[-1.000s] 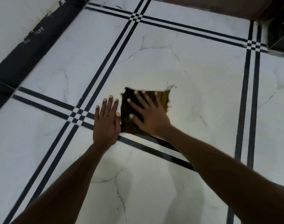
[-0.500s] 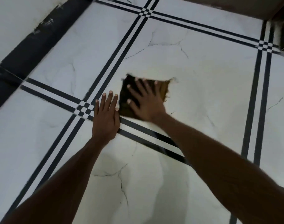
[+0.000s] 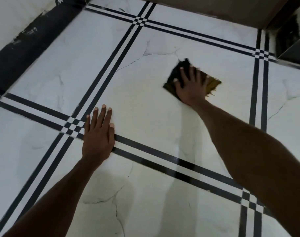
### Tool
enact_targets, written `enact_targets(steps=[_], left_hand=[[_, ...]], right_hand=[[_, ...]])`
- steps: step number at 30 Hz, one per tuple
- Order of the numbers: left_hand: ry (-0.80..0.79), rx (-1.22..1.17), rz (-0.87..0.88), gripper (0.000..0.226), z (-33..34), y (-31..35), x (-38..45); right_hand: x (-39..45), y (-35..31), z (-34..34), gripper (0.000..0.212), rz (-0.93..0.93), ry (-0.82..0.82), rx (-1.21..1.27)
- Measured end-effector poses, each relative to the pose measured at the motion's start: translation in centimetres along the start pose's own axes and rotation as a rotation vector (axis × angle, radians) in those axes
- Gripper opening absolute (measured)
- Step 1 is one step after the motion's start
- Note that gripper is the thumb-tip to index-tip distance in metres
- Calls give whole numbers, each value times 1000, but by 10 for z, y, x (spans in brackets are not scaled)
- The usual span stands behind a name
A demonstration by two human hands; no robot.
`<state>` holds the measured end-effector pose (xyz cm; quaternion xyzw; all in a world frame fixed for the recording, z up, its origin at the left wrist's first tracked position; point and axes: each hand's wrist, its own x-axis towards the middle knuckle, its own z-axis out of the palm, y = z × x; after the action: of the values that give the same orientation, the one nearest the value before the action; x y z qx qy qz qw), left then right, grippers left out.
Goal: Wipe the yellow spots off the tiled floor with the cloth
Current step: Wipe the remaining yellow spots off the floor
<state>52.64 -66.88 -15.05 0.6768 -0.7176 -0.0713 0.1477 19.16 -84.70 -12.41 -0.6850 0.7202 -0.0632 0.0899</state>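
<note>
Right hand: the right hand (image 3: 191, 87) lies palm-down on the cloth (image 3: 212, 82), arm stretched forward and nearly straight, fingers (image 3: 182, 74) spread flat and pressing, not curled round it.
Left hand: the left hand (image 3: 98, 139) rests flat on the floor (image 3: 145, 103), fingers (image 3: 102, 115) straight and close together, thumb out to the side (the palm covers part of a black stripe).
Cloth: dark with a yellow-brown frayed edge, flat on the white tile, well apart from the left hand, up and to the right of it.
Yellow spots: I cannot make any out on the tile around the cloth; the picture is a little blurred there.
Floor: white marbled tiles bordered by paired black stripes (image 3: 180, 164) that cross in small checkered squares.
Count: two hands, one cloth, four stripe crossings in sight.
Edges: a black skirting (image 3: 26, 47) runs along the left wall.
</note>
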Motion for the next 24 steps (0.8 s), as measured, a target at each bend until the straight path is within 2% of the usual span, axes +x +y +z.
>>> enact_targets(steps=[2,4,6,7,8,9,12,13,14,15,17,19,20,22,24], left_hand=[[-6,-1,0,60,0,0,0],[-4,-3,3,60,-2,1,-2],[-12,-4,7,60,-4,1,-2],[-15,-3,3,60,-4,1,-2],[-14,1,-3,59,-4,2,-2],[-11,6,-5,59,-4,3,-2],[-8,4,-6,58,-5,3,-1],[-6,2,-4,59,-4,3,-1],[-4,0,-5,59,-4,3,-1],[-1,0,-10,59,-4,3,-1],[-3,7,-6,59,-5,3,-2],[-2,16,6,59,-5,3,-1],[-2,14,11,59,-5,2,-1],[-4,-3,19,59,-4,1,-1],[1,-5,20,59,-3,0,-2]], right_hand=[[-32,-45,13,66,-323,28,-35],[-93,-58,23,60,-681,1,-94],[-142,-28,16,60,-909,-91,-124],[-150,-3,8,61,-942,-107,-118],[-150,25,3,62,-882,-96,-111],[-143,53,-3,62,-728,-47,-96],[-144,106,-14,69,-19,60,-20],[-159,100,-11,70,117,79,-9],[-180,84,-4,69,147,108,-19],[-201,59,3,67,64,108,-34],[-226,3,17,64,-248,54,-12],[-204,-46,28,63,-522,-9,-15],[-179,-64,31,63,-602,-27,-15],[-120,-82,32,63,-677,-52,-14],[-70,-72,31,63,-581,-9,-53]])
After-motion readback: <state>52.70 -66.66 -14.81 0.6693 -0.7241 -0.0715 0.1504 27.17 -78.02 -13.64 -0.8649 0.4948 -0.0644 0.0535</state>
